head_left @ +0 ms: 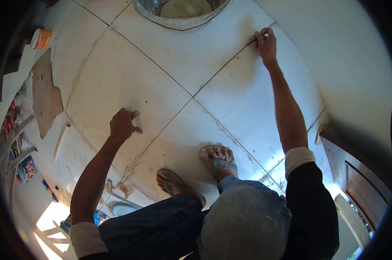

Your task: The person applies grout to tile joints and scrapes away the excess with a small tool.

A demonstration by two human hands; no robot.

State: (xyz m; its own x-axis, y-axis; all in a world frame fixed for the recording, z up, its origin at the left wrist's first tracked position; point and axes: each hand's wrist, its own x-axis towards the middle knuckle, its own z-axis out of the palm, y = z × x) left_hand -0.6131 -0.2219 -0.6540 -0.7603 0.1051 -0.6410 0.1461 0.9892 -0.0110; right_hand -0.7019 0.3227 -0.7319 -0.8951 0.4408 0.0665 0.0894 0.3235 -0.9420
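Note:
My left hand (123, 125) is over the pale floor tiles (161, 56), left of centre, closed round a small flat brownish piece (135, 115) that sticks out past the fingers. At the upper right, my right hand (265, 42) pinches a thin dark tool (251, 43) whose tip meets the dark joint line between two tiles. How much of that tool lies inside the fingers is hidden. Dark joints cross near the middle of the floor, between both hands.
A bucket (185, 21) with greyish contents stands at the top. To the left are an orange and white tub (41, 39), a torn brown board (46, 95) and a pale stick (62, 142). A wall (334, 52) and wooden furniture (356, 169) bound the right side.

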